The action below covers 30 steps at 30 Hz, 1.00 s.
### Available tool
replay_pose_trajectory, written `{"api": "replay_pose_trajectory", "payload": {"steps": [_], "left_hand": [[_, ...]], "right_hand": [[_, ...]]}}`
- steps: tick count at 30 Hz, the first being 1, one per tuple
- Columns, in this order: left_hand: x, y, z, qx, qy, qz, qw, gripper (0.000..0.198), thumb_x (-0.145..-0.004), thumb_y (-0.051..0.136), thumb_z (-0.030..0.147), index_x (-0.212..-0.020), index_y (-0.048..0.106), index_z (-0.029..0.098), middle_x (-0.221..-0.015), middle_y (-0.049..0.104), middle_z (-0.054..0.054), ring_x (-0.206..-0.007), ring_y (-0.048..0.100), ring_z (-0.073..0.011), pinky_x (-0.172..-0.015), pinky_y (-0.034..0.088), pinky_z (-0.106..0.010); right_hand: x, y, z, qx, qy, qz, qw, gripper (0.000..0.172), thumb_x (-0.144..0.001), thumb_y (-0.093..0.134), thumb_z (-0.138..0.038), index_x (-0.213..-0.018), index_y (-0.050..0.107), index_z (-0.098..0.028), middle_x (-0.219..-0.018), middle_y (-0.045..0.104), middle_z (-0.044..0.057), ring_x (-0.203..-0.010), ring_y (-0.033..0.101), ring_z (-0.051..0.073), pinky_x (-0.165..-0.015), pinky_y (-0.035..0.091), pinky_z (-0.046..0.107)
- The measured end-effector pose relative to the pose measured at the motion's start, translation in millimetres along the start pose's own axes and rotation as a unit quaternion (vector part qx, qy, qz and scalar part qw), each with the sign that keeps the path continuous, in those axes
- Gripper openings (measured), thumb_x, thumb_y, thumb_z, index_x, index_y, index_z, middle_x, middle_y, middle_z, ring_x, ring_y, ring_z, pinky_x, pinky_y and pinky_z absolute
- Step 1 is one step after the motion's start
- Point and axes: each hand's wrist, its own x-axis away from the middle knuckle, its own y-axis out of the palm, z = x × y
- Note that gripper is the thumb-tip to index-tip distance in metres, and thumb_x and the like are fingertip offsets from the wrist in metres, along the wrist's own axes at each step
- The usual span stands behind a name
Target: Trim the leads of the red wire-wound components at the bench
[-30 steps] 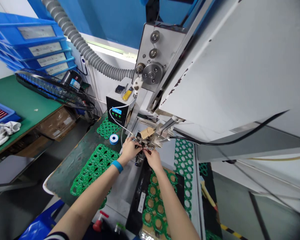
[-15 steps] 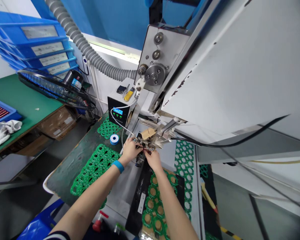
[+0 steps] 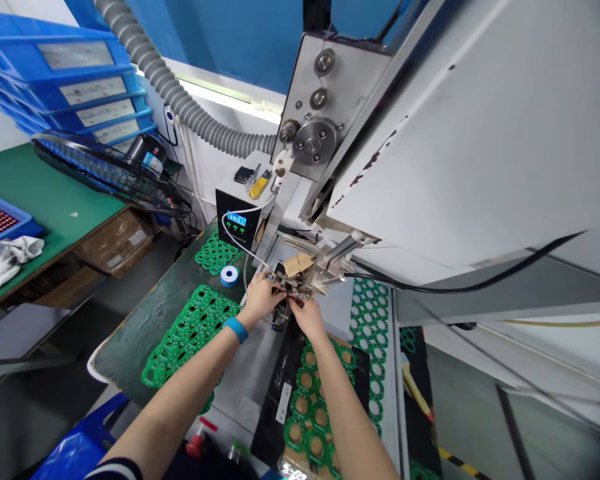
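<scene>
Both my hands reach up to a small metal fixture (image 3: 294, 283) under the machine head (image 3: 330, 133). My left hand (image 3: 260, 297), with a blue wristband, pinches a small part at the fixture's left side. My right hand (image 3: 306, 316) has its fingertips pressed together on the part from below and right. What the fingers hold is too small to name. A black tray (image 3: 280, 387) with green ring panels (image 3: 313, 400) lies under my right forearm.
Green ring panels (image 3: 190, 330) lie on the dark bench at left, others (image 3: 373, 320) at right. A black controller with a blue display (image 3: 236, 223), a solder spool (image 3: 229, 275), a grey hose (image 3: 180, 100), a fan (image 3: 110, 173) and stacked blue bins (image 3: 70, 73) stand behind.
The view has shifted slightly; both hands stay at the fixture with only small finger movements.
</scene>
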Motion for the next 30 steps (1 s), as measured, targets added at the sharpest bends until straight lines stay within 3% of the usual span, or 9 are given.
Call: {"api": "replay_pose_trajectory", "payload": {"steps": [15,23,30], "left_hand": [[-1.4,-2.5,1.8,-0.016,0.02,0.001,1.0,0.015,-0.071,0.067,0.027,-0.085,0.071,0.025,-0.122,0.052,-0.006,-0.12,0.04,-0.0274,-0.099,0.037,-0.042],[-7.6,0.7,-4.8,-0.02,0.031,-0.007,0.999,0.016,-0.07,0.067,0.026,-0.085,0.072,0.023,-0.115,0.059,-0.007,-0.122,0.04,-0.028,-0.1,0.036,-0.04],[-9.5,0.4,-4.7,-0.006,0.041,-0.003,0.999,0.012,-0.069,0.068,0.023,-0.08,0.072,0.024,-0.104,0.065,-0.004,-0.117,0.046,-0.0256,-0.099,0.039,-0.039]], "right_hand": [[17.1,-23.8,-16.9,0.047,-0.009,0.03,0.998,0.017,-0.076,0.05,-0.028,-0.079,0.063,-0.019,-0.077,0.068,0.007,-0.072,0.063,0.022,-0.07,0.048,0.035],[77.4,-52.3,-28.4,0.048,-0.003,0.103,0.994,0.025,-0.085,0.045,-0.037,-0.087,0.063,-0.02,-0.086,0.066,0.008,-0.081,0.061,0.021,-0.074,0.048,0.033],[138.6,-81.7,8.6,0.058,0.081,0.216,0.971,0.032,-0.083,0.046,-0.046,-0.086,0.064,-0.019,-0.087,0.067,0.01,-0.078,0.062,0.023,-0.071,0.048,0.034]]}}
